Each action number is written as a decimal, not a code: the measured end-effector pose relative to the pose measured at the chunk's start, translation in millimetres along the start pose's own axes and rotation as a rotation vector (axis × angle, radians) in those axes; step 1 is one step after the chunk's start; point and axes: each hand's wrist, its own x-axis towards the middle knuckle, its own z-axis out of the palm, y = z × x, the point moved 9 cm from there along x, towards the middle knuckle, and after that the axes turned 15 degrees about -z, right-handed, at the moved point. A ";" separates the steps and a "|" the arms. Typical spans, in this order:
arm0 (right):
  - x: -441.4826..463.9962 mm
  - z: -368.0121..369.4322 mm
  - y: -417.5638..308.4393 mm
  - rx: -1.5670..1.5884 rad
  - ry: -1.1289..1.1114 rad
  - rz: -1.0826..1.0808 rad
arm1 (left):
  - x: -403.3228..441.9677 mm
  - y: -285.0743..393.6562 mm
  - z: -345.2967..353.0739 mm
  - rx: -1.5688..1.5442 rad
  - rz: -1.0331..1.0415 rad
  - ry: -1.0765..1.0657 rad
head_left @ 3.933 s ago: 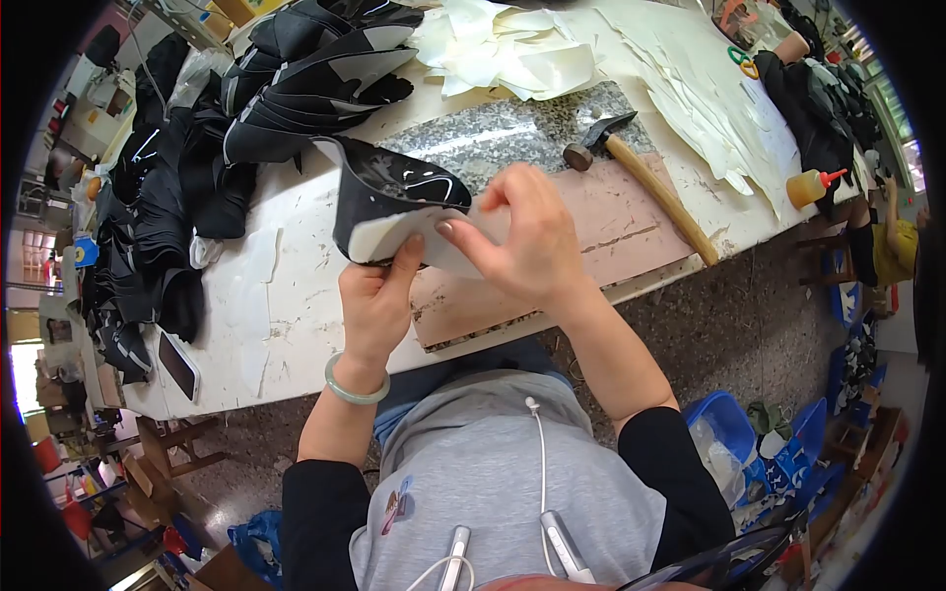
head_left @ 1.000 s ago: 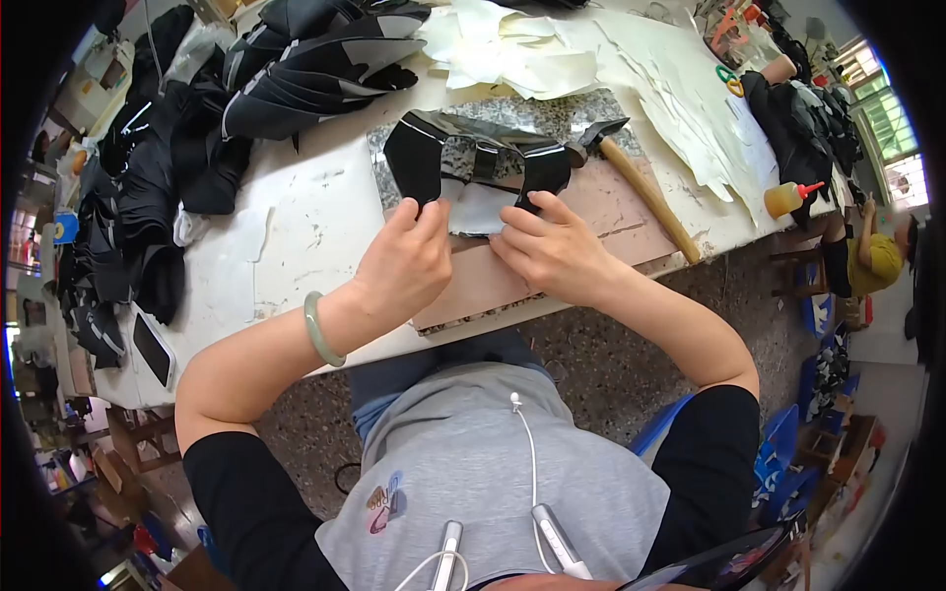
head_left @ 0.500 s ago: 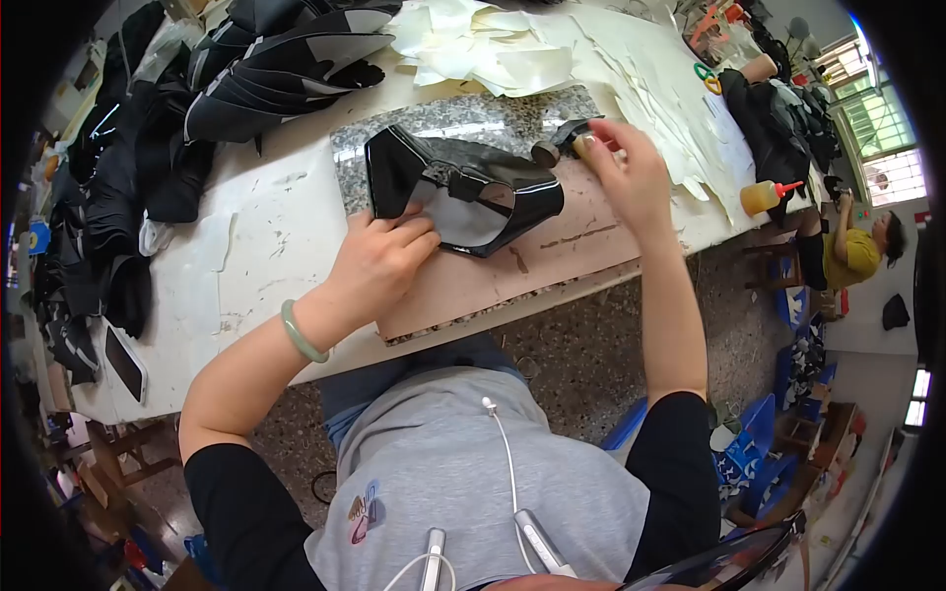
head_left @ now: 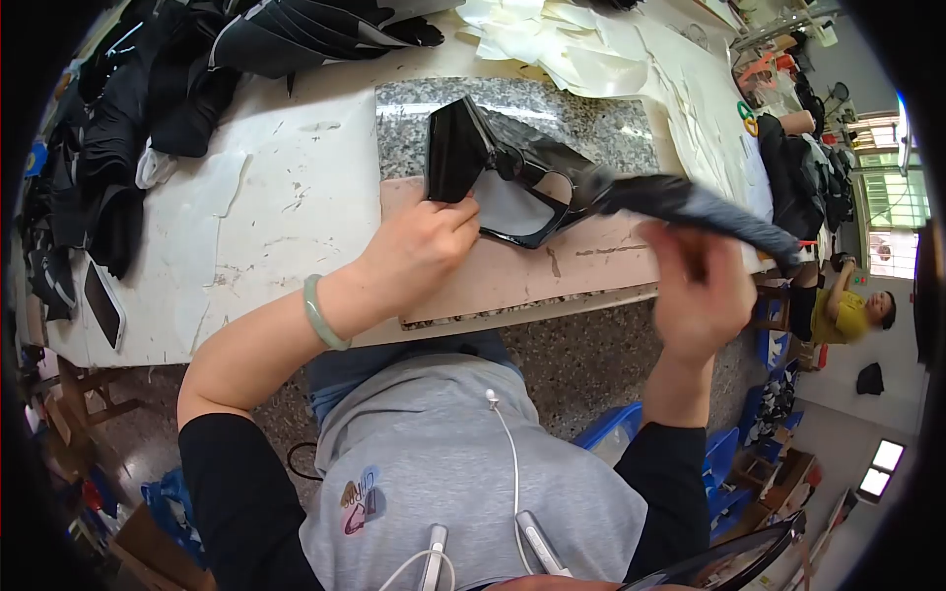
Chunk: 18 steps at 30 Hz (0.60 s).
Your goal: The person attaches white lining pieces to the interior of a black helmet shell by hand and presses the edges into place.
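Observation:
A glossy black piece with a grey lining, perhaps a shoe upper (head_left: 458,148), stands partly raised on the work board. My left hand (head_left: 426,238) pinches its lower left edge between thumb and fingers. From its right side a long black flap (head_left: 690,205) reaches out over the table, smeared by motion. Just below that flap is my right hand (head_left: 702,291), its fingers curled but blurred. Whether it grips the flap or something small and brownish cannot be made out.
The pink sheet (head_left: 611,261) lies over a speckled stone slab (head_left: 404,128) on the white table (head_left: 286,236). Black pieces (head_left: 177,98) are heaped at left, pale scraps (head_left: 552,44) at the back. A phone (head_left: 104,305) lies near the left edge. Another person (head_left: 838,310) is at far right.
My right hand has moved down and right, and the black flap now stretches out to the right. My left hand keeps hold of the piece's edge. The view has shifted slightly.

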 end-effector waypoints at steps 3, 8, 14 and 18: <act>0.8 47.6 -32.1 0.101 -0.156 -0.222 | 0.3 2.6 -3.6 -0.007 0.026 0.066; -27.7 93.7 -23.3 0.169 -0.252 -0.122 | -2.0 0.5 -19.4 0.028 -0.007 0.167; -15.2 94.2 -33.2 0.092 -0.304 -0.184 | -2.1 -20.6 -13.2 -0.212 -0.245 0.127; -7.5 92.0 -43.8 0.128 -0.199 -0.250 | -5.4 -32.7 -6.8 -0.369 -0.362 0.093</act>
